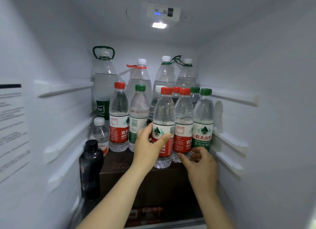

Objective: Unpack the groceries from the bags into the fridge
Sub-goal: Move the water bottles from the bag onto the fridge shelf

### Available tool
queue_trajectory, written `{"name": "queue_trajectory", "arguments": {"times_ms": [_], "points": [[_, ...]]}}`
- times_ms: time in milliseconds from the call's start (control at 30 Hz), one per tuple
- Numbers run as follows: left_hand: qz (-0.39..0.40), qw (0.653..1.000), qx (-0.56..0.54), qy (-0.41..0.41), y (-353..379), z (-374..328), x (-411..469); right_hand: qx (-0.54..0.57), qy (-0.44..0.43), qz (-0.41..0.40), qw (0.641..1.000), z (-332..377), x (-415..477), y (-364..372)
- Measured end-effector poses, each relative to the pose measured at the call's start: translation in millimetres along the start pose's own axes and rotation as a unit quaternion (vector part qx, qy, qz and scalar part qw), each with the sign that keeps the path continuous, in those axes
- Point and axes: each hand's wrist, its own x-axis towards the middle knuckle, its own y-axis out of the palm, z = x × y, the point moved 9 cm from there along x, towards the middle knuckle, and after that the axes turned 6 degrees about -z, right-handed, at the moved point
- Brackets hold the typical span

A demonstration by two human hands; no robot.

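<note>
1. White fridge walls [273,57] and a lit ceiling lamp [159,25] frame a dark cardboard box [153,182]. Water bottles stand crowded on top of the box, and a black bottle [91,167] stands just off its left side.
2. The red-capped bottle [164,112] being placed stands upright nearest the box's front edge, pressed close to a second red-capped bottle [183,119].
3. Likely risk: the box top is soft and packed, so a hard push could knock bottles over further back on the box.
4. Another risk: this bottle sits so near the box's front edge that letting go before it settles could tip it off the box.
5. The left hand [150,143] reaches over the box's front with a straight forearm. Its thumb crosses the label and its fingers wrap behind, a firm grip round the bottle's middle.
6. The right hand [201,165] is low over the box's right front, fingers loosely curled. Its index tip is at the second bottle's foot, beside a green-capped bottle [203,119]. Whether it actually grips either cannot be told.
</note>
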Motion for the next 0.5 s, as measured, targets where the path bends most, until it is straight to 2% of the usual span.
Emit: {"name": "queue_trajectory", "arguments": {"times_ms": [500], "points": [[-0.018,0.998,0.065,0.013,2,-10,-4,0.022,0.013,0.025,0.999,0,-4,1]]}}
